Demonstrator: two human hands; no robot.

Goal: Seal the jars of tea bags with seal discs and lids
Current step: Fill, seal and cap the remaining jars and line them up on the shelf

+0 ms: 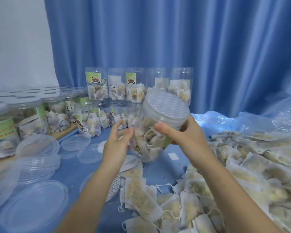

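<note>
A clear jar of tea bags (pixel 151 132) is held tilted in mid-air at the centre, its top leaning toward me. A clear lid (pixel 168 106) sits on it, with a printed seal disc showing through. My right hand (pixel 183 133) grips the jar just under the lid, thumb in front. My left hand (pixel 116 145) is at the jar's lower left side, fingers straight and touching it. Loose clear lids (pixel 35 195) lie at the lower left. Another printed seal disc (pixel 114 187) lies flat under my left forearm.
Filled jars (pixel 138 86) stand stacked in two rows at the back by the blue curtain, and lidded jars (pixel 54 115) stand at the left. A big heap of loose tea bags (pixel 242 174) covers the right and front of the blue table.
</note>
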